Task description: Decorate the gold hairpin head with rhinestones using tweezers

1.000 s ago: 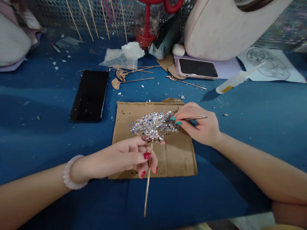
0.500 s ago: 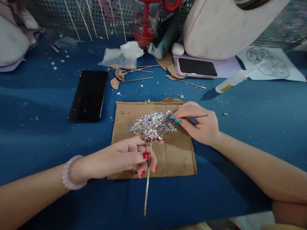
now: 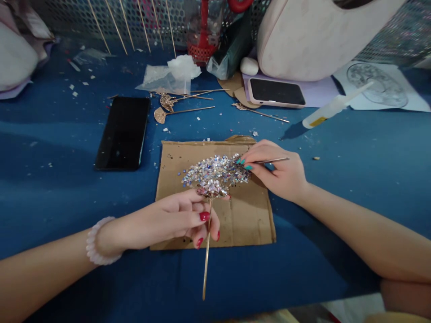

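My left hand (image 3: 182,220) is closed round a gold hair stick (image 3: 206,260), thumb on its stem. Pale, shiny stones cover the fan-like head of the stick, which points away from me over a cardboard sheet (image 3: 252,220). On that cardboard lies a loose heap of small rhinestones (image 3: 212,168), mostly silver, lilac and blue. My right hand (image 3: 286,177) pinches slim metal tweezers (image 3: 276,160) at the heap's right edge. The fingers hide the tweezers' tips, so I cannot tell whether a stone is in them.
A black phone (image 3: 123,134) lies left of the cardboard. Behind it are several bare hair sticks (image 3: 191,109), a plastic bag (image 3: 164,80) and a pink-cased phone (image 3: 276,93). A white glue bottle (image 3: 321,115) stands tilted at the right, near a pale bag (image 3: 303,45).
The whole view has shifted slightly. The right hand and tweezers have moved a little at the heap's edge; the left hand keeps its hold on the hair stick.
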Action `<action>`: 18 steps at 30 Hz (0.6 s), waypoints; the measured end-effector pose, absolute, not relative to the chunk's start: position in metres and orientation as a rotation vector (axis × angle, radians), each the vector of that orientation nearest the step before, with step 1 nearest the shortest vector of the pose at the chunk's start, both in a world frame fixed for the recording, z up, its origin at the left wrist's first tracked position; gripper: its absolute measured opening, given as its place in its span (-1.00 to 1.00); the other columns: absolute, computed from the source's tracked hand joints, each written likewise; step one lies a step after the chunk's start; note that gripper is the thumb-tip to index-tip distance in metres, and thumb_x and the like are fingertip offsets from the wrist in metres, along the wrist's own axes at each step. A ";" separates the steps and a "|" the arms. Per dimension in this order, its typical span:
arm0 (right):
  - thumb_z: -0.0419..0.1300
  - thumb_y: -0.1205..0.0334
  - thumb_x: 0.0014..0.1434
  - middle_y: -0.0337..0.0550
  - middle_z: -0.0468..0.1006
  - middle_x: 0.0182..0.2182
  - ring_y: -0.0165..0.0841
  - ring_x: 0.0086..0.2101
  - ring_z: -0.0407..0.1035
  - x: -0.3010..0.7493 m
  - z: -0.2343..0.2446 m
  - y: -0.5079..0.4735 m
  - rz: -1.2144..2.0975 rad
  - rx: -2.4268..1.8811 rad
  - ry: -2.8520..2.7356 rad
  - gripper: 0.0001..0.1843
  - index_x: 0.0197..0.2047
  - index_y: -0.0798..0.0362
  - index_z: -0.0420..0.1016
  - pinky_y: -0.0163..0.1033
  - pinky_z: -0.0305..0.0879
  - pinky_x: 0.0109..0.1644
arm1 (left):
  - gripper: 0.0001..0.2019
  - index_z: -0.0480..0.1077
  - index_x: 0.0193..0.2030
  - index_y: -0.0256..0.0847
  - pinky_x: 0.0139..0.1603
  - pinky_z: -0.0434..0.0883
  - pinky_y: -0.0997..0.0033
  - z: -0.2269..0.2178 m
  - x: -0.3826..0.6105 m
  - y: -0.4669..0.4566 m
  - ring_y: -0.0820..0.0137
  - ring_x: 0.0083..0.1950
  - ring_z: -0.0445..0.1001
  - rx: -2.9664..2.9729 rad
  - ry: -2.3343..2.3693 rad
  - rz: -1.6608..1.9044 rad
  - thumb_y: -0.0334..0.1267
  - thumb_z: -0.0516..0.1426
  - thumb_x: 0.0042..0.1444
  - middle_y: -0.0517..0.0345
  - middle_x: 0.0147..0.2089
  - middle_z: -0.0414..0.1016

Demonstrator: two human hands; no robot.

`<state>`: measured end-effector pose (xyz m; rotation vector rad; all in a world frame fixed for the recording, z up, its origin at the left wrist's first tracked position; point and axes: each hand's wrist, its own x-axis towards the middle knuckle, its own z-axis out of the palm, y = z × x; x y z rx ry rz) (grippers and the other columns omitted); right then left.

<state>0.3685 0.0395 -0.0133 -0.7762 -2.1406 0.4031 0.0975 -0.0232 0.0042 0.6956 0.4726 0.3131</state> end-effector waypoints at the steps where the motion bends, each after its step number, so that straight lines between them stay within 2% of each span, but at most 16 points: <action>1: 0.21 0.42 0.22 -0.15 0.65 -0.39 -0.29 -0.30 0.52 0.369 -0.013 0.040 0.405 -0.773 -2.137 -0.85 -0.26 0.00 0.56 -0.12 0.49 -0.16 | -0.57 0.21 0.29 -0.17 -0.27 0.30 0.48 0.004 0.097 -0.023 0.54 -0.36 0.34 0.700 0.479 0.308 -0.15 0.14 0.35 0.10 -0.18 0.46; 7: 0.20 0.35 0.25 -0.14 0.64 -0.40 -0.30 -0.31 0.52 0.369 -0.012 0.039 0.460 -0.722 -2.126 -0.89 -0.27 0.00 0.55 -0.13 0.50 -0.21 | -0.60 0.23 0.29 -0.12 -0.26 0.31 0.50 0.003 0.097 -0.024 0.54 -0.35 0.35 0.707 0.460 0.315 -0.14 0.13 0.37 0.10 -0.17 0.47; 11: 0.19 0.40 0.25 -0.14 0.62 -0.41 -0.30 -0.32 0.52 0.368 -0.010 0.039 0.477 -0.579 -2.205 -0.89 -0.27 0.03 0.52 -0.12 0.50 -0.20 | -0.57 0.24 0.30 -0.15 -0.26 0.33 0.50 0.003 0.097 -0.023 0.56 -0.37 0.35 0.697 0.470 0.309 -0.16 0.14 0.35 0.08 -0.17 0.46; 18: 0.19 0.38 0.26 -0.16 0.62 -0.41 -0.30 -0.31 0.52 0.368 -0.010 0.038 0.452 -0.575 -2.228 -0.89 -0.25 0.02 0.52 -0.12 0.50 -0.19 | -0.54 0.23 0.33 -0.14 -0.27 0.34 0.53 0.005 0.097 -0.023 0.57 -0.37 0.38 0.696 0.505 0.303 -0.20 0.16 0.33 0.09 -0.19 0.48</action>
